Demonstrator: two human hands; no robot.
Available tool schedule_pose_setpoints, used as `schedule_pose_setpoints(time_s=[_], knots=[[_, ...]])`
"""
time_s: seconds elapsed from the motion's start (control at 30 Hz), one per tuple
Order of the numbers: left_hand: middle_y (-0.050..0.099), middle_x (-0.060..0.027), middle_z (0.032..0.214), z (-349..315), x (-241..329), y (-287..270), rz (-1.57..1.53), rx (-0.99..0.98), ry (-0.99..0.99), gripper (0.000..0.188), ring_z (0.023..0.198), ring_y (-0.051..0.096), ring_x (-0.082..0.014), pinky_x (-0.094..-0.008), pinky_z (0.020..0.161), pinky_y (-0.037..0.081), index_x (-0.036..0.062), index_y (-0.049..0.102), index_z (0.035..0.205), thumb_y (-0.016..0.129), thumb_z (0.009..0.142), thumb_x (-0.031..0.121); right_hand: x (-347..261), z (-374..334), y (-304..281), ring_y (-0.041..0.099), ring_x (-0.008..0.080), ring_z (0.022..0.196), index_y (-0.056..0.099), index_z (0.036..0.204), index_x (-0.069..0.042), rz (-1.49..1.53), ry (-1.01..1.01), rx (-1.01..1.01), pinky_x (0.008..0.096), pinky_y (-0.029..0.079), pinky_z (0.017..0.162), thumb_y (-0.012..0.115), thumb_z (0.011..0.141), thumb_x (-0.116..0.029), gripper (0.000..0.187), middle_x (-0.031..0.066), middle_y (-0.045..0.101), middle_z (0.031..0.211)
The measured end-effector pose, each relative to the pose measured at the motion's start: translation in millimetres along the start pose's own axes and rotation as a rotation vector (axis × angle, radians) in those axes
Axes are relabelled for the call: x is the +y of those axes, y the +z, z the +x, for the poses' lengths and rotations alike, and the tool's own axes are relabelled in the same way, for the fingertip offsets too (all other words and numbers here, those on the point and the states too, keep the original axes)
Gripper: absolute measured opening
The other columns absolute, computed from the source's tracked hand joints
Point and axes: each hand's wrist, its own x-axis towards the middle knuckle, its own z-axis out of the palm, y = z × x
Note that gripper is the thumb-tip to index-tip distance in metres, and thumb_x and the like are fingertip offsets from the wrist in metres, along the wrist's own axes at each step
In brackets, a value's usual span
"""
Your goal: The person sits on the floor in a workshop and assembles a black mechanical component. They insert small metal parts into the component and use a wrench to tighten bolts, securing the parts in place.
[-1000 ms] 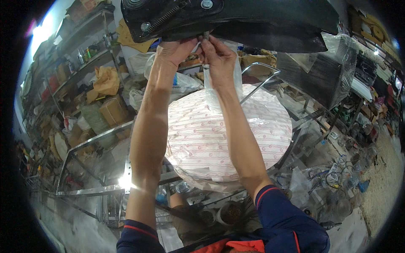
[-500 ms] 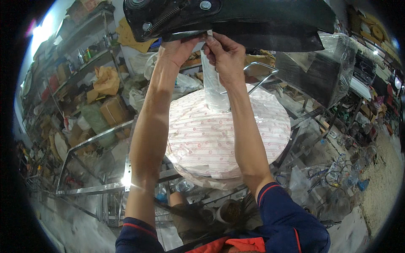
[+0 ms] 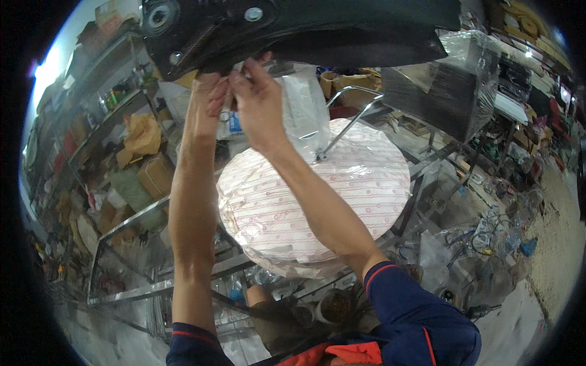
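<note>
Overhead is a large black part (image 3: pixel 360 36) with bolts, a coil spring and a smooth curved underside. Both my hands are raised close below its left end. My left hand (image 3: pixel 210 94) has its fingers curled in. My right hand (image 3: pixel 259 107) is beside it, with thumb and fingers pinched together near the left fingers. What either holds is blurred and too small to name. Behind my right hand stands an upright column wrapped in clear plastic (image 3: pixel 305 110). It rises from a round base (image 3: pixel 317 195) covered in white sheet with pink stripes and small figures.
A bent chrome bar (image 3: pixel 360 100) sticks out beside the column. At the right is a dark film-wrapped box (image 3: pixel 427 91). A metal frame (image 3: pixel 134 290) lies at the left, before cluttered shelves (image 3: pixel 110 110). Loose cables and plastic scraps (image 3: pixel 488 244) litter the floor at right.
Both hands have shifted left in the picture, and my right hand has come down slightly. The black part and base also sit further left as the view has turned.
</note>
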Motion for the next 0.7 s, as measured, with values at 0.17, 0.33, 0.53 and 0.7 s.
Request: schedule_pose_setpoints(time_s=[0.17,0.33,0.53,0.7], knots=[[0.061,-0.0205,0.131,0.3,-4.3,5.6,0.005,-0.054,-0.052,0.053,0.113,0.062,-0.0341,-0.0436,0.090,0.058,0.0009,0.056,0.133,0.065,0.095,0.038,-1.0,10.8,-16.5,0.055,0.0111,0.059,0.061,0.108,0.001,-0.082,-0.038,-0.038,0.0268,0.047,0.054,0.053,0.102,-0.005,0.012,0.0044,0.061,0.074],[0.057,-0.0232,0.137,4.2,-10.5,8.0,-0.135,-0.100,-0.020,0.058,0.120,0.059,-0.0400,-0.0505,0.104,0.052,-0.0009,0.051,0.139,0.065,0.096,0.034,5.7,14.0,-29.1,0.049,0.0102,0.057,0.061,0.107,-0.001,0.057,0.028,-0.071,0.0276,0.040,0.047,0.054,0.103,-0.008,0.011,0.0028,0.056,0.071],[0.056,-0.0188,0.141,14.9,-10.4,-3.7,-0.092,-0.269,-0.002,0.058,0.124,0.056,-0.0371,-0.0513,0.109,0.046,-0.0010,0.051,0.139,0.067,0.094,0.033,-15.5,13.8,-43.7,0.046,0.0102,0.057,0.061,0.109,-0.002,0.000,0.142,-0.077,0.0275,0.040,0.046,0.055,0.104,-0.011,0.012,0.0016,0.050,0.069],[0.060,-0.0161,0.135,4.1,-17.7,-14.0,1.076,0.165,0.262,0.045,0.122,0.055,-0.0333,-0.0485,0.108,0.044,0.0005,0.057,0.131,0.064,0.096,0.028,-42.7,11.6,-50.7,0.045,0.0097,0.055,0.063,0.121,-0.003,-0.112,0.271,-0.113,0.0270,0.039,0.046,0.055,0.104,-0.013,0.022,0.0008,0.050,0.069]])
